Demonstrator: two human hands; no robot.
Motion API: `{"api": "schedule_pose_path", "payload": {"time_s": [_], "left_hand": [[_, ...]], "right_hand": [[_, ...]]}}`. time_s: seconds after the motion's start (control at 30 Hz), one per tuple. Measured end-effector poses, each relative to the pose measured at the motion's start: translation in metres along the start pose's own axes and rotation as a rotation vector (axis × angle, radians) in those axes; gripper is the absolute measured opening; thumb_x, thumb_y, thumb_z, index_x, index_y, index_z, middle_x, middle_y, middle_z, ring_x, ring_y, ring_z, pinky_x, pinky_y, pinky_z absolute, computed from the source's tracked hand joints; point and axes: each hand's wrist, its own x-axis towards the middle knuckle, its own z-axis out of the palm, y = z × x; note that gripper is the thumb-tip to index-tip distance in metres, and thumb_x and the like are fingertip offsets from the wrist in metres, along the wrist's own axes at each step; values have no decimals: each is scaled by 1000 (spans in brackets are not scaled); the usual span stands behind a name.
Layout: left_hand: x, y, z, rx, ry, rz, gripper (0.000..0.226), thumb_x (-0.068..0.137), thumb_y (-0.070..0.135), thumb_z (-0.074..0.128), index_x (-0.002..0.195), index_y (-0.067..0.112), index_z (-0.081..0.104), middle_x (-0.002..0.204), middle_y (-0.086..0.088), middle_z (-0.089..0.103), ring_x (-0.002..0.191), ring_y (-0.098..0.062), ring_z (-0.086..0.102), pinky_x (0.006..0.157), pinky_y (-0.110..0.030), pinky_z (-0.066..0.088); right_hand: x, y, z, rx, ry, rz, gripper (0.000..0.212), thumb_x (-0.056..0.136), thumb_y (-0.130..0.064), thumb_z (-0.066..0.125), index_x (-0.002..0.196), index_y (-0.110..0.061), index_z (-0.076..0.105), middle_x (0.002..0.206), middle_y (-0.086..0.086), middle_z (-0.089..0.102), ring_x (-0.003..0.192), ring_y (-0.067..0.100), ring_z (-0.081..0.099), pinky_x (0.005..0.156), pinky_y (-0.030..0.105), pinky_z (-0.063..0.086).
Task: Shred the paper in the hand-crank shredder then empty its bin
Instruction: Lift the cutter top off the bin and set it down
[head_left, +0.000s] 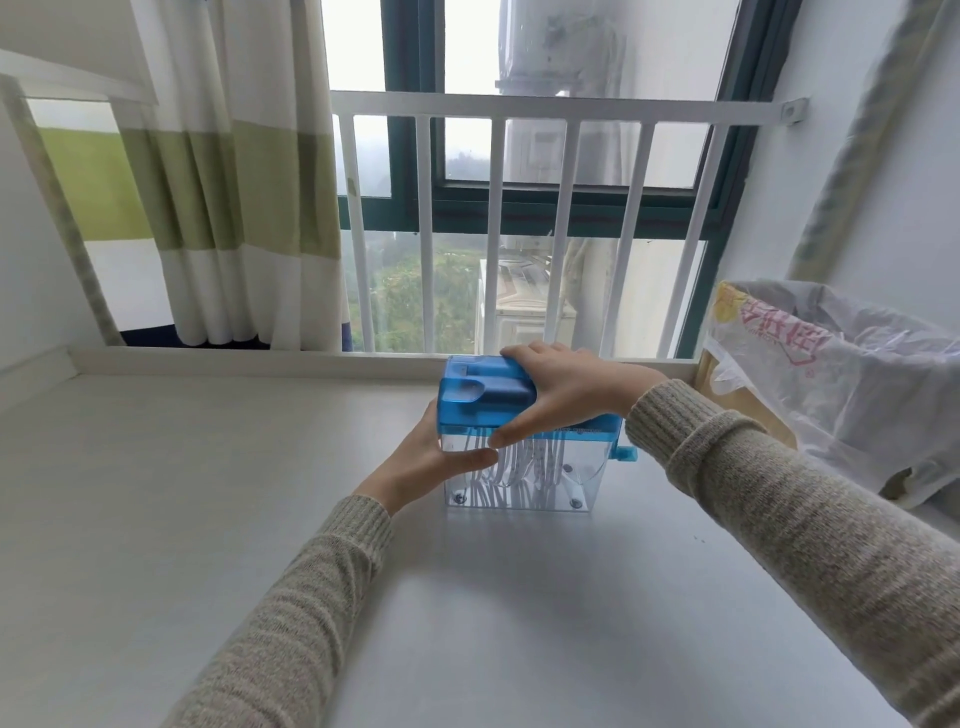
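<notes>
A small hand-crank shredder stands on the white table (208, 493). Its blue top (483, 392) sits on a clear bin (582, 483) that holds white paper strips (519, 473). The blue crank stub (623, 456) sticks out on the right side. My right hand (566, 389) grips the blue top from above, thumb on its front edge. The bin's left front corner is held by my left hand (431, 457), thumb across the clear wall. No whole sheet of paper is in view.
A cardboard box lined with a white plastic bag (831, 374) stands at the table's right edge. Behind the shredder runs the window sill with white bars (493, 234). A green-striped curtain (234, 208) hangs at the back left.
</notes>
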Motion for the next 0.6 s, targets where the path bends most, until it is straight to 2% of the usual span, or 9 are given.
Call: {"api": "schedule_pose_path", "payload": {"time_s": [0.1, 0.17, 0.33, 0.47, 0.6], "left_hand": [[-1, 0, 1, -4, 14, 17, 82, 65, 56, 78, 136, 35, 42, 123, 23, 55, 106, 12, 53, 78, -3, 43], [-1, -1, 0, -4, 19, 23, 82, 66, 56, 78, 136, 34, 42, 123, 22, 56, 106, 11, 54, 79, -2, 43], [0, -2, 0, 10, 20, 12, 80, 66, 56, 78, 135, 38, 42, 117, 32, 56, 107, 11, 53, 79, -5, 44], [1, -3, -1, 12, 21, 11, 79, 67, 55, 78, 134, 39, 42, 124, 24, 55, 108, 10, 53, 87, -15, 41], [0, -3, -1, 19, 12, 19, 80, 68, 54, 78, 136, 37, 40, 128, 20, 54, 110, 9, 52, 90, -17, 41]], "right_hand": [[3, 1, 0, -25, -11, -12, 113, 48, -91, 51, 141, -34, 21, 127, -5, 44, 107, 15, 45, 96, 43, 43], [4, 2, -1, -20, -16, -22, 112, 48, -91, 53, 140, -34, 23, 124, -6, 45, 105, 14, 47, 95, 42, 45], [6, 0, -3, 46, -10, -51, 105, 49, -85, 59, 134, -28, 32, 115, -5, 47, 97, 13, 52, 87, 38, 52], [6, 1, -4, 90, -14, -65, 99, 54, -78, 64, 132, -25, 37, 115, -4, 49, 95, 14, 55, 85, 36, 54], [8, 2, -5, 131, -26, -78, 92, 58, -72, 67, 131, -24, 39, 114, -3, 51, 94, 14, 57, 84, 35, 54]]}}
